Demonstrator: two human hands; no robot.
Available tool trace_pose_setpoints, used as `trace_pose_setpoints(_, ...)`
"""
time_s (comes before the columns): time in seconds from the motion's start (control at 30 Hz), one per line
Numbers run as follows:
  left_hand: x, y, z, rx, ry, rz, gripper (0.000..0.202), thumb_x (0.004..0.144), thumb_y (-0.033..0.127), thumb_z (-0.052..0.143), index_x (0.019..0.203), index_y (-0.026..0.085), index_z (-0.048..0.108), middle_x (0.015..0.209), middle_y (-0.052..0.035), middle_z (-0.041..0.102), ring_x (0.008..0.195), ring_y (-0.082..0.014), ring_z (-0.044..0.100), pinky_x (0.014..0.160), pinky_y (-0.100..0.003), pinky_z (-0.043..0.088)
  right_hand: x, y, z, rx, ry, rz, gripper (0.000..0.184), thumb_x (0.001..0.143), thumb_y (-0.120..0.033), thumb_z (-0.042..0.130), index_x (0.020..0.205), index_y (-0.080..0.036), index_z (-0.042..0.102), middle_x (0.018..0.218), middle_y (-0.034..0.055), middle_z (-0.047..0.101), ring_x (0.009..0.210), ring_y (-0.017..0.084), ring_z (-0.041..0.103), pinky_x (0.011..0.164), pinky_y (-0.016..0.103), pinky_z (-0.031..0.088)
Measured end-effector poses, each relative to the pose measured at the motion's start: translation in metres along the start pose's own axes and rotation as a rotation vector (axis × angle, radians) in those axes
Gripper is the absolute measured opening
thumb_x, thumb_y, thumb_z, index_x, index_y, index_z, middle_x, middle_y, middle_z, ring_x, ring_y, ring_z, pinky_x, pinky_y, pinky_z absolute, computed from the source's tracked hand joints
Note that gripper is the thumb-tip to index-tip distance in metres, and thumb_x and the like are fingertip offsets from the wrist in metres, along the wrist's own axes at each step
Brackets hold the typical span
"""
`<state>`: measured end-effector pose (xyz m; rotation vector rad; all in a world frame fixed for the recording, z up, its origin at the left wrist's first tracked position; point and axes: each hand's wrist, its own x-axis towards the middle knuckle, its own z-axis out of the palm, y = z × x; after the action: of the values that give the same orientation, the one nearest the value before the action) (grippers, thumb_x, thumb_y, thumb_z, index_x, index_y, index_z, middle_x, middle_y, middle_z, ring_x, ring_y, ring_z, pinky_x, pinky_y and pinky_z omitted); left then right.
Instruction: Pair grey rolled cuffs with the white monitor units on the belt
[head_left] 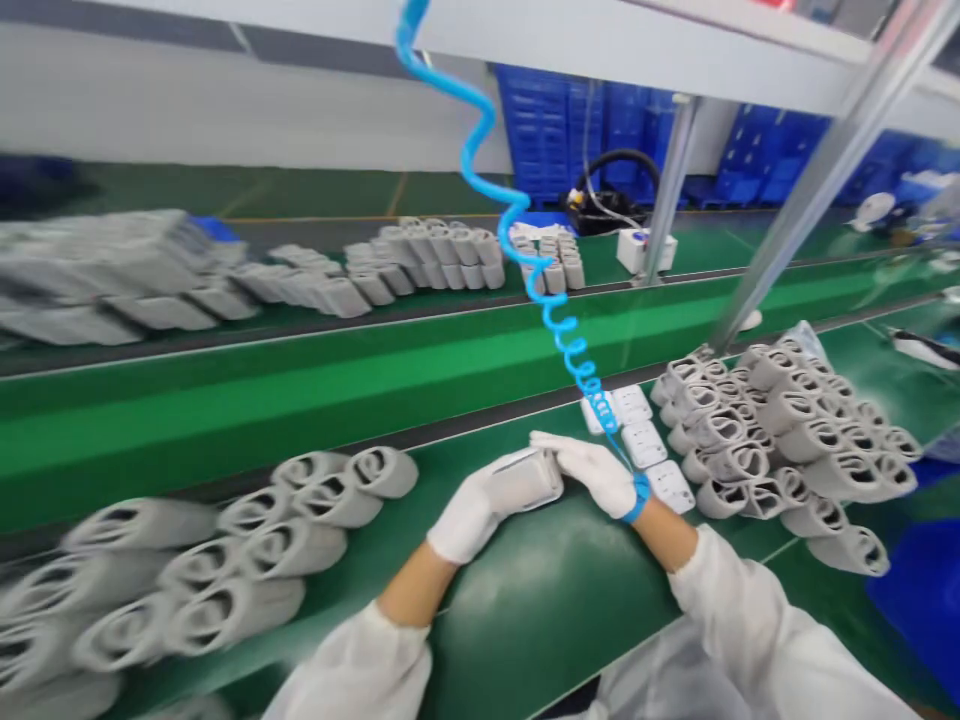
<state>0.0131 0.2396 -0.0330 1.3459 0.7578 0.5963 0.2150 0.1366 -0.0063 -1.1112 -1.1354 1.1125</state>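
Left hand [466,512] wrapped around a grey casing [521,482] over the worktop [540,615]; right hand [598,474] flattened, fingers extended, at the casing's right end. Left of this casing: rows of similar shells [294,547]. Right of it: white plates [643,443], then stacked tubes [834,477].

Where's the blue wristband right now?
In the head view, the blue wristband is right of centre, around the wrist of the gloved right hand, left of the nearest flat white plate.
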Motion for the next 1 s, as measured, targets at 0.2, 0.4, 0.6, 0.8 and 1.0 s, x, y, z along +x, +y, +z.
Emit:
trace_pose_setpoints(0.2, 0.011, -0.021, -0.003, -0.142, -0.035, -0.056, 0.053, 0.079, 0.050, 0.095, 0.118, 0.015, 0.086, 0.136, -0.0172, 0.080, 0.129, -0.0398, 0.073, 0.124, -0.059, 0.050, 0.002, 0.008, 0.008, -0.008, 0.051, 0.049, 0.065, 0.097, -0.075, 0.073, 0.136, -0.024, 0.082, 0.147, 0.0086, 0.076, 0.145, 0.031, 0.068, 0.136, 0.053, 0.042)
trace_pose_setpoints(0.4, 0.016, -0.028, -0.013, 0.089, -0.035, -0.016, 0.048, 0.082, 0.057, 0.089, 0.110, 0.018, 0.086, 0.125, -0.0119, 0.084, 0.122, -0.0383, 0.074, 0.119, -0.053, 0.052, 0.005, 0.023, -0.004, -0.024, 0.016, 0.091, 0.067, 0.085, -0.066, 0.089, 0.133, -0.021, 0.083, 0.141, 0.0132, 0.078, 0.140, 0.037, 0.070, 0.131, 0.057, 0.046)
trace_pose_setpoints(0.6, 0.016, -0.024, -0.018, 0.249, -0.126, 0.040, 0.050, 0.087, 0.055, 0.085, 0.122, 0.019, 0.084, 0.132, -0.0119, 0.083, 0.129, -0.0393, 0.073, 0.120, -0.051, 0.052, 0.010, 0.044, -0.003, 0.017, 0.033, 0.111, 0.069, 0.074, -0.061, 0.099, 0.128, -0.020, 0.083, 0.135, 0.0145, 0.080, 0.130, 0.035, 0.075, 0.124, 0.054, 0.053)
trace_pose_setpoints(0.8, 0.016, -0.030, -0.008, 0.191, -0.096, 0.022, 0.057, 0.085, 0.064, 0.086, 0.116, 0.017, 0.084, 0.131, -0.0163, 0.082, 0.129, -0.0419, 0.072, 0.123, -0.056, 0.047, 0.005, 0.045, -0.002, -0.062, 0.082, 0.119, 0.063, 0.078, -0.058, 0.097, 0.129, -0.024, 0.082, 0.134, 0.0119, 0.081, 0.128, 0.034, 0.076, 0.122, 0.052, 0.055)
trace_pose_setpoints(1.0, 0.006, -0.024, 0.012, -0.153, -0.071, 0.033, 0.051, 0.083, 0.057, 0.092, 0.110, 0.015, 0.083, 0.125, -0.0189, 0.082, 0.125, -0.0399, 0.073, 0.118, -0.053, 0.050, 0.003, 0.037, -0.011, -0.146, 0.122, 0.182, 0.071, 0.078, -0.058, 0.092, 0.138, -0.022, 0.080, 0.146, 0.0179, 0.075, 0.140, 0.042, 0.070, 0.131, 0.060, 0.046)
